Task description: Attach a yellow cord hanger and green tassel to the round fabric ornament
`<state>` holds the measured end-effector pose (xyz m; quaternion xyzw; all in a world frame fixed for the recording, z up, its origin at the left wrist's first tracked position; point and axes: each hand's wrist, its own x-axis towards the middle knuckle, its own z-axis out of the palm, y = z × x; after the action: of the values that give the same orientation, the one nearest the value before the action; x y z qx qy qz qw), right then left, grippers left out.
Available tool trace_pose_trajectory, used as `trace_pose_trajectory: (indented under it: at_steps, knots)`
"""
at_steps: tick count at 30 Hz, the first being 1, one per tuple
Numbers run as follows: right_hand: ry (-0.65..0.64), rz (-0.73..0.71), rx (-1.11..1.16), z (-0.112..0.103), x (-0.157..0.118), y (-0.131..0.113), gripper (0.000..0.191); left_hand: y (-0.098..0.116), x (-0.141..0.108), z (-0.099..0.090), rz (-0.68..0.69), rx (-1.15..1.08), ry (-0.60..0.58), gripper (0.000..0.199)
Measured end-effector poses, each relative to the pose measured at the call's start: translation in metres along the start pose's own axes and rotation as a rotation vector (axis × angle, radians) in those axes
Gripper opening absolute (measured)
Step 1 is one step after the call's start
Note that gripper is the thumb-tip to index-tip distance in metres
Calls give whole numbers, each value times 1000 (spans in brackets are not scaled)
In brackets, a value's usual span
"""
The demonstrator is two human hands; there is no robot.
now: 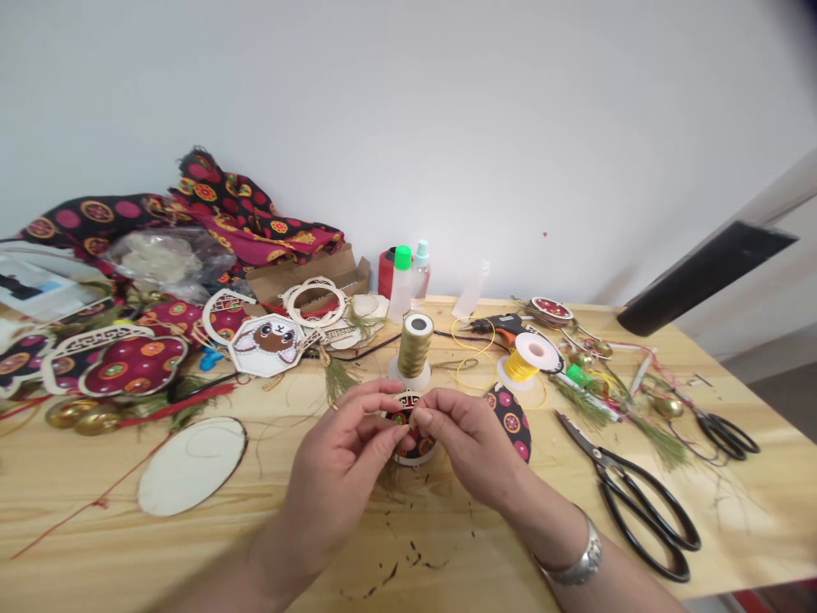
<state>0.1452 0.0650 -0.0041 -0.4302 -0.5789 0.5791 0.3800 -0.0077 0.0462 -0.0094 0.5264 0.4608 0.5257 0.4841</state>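
Observation:
My left hand (348, 447) and my right hand (469, 438) are close together at the middle of the table, thumbs and forefingers pinched. What lies in the pinches is too small to make out. Between and just behind the fingertips is a small ornament (414, 451) with a pale cut-out wooden frame and dark patterned fabric, partly covered by my fingers. Whether the fingers grip it, I cannot tell. Right behind stands a spool of olive thread (414, 351). A dark patterned fabric piece (512, 421) lies beside my right hand, which has a silver bracelet (578, 558) at its wrist.
Large black-handled scissors (638, 498) lie at right, with smaller scissors (728, 434) beyond. A yellow cord spool (523, 368), a glue gun (501, 325) and bottles (402, 285) stand or lie behind. At left are a white oval (191, 466), fabric ornaments (134, 362) and heaped cloth (248, 213).

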Motion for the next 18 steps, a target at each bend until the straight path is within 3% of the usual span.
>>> trace_pose_trajectory:
  at_steps: [7, 10, 14, 18]
  knots:
    - [106, -224, -471, 1, -7, 0, 26, -2, 1, -3, 82, 214, -2, 14]
    - [160, -330, -636, 2, -8, 1, 24, -5, 1, -3, 62, 179, 1, 13]
    - [242, -472, -784, 3, -7, 1, 21, -6, 0, -2, 39, 115, 0, 8]
    - [247, -533, -838, 4, -8, 1, 20, -3, 1, -2, 146, 334, -3, 12]
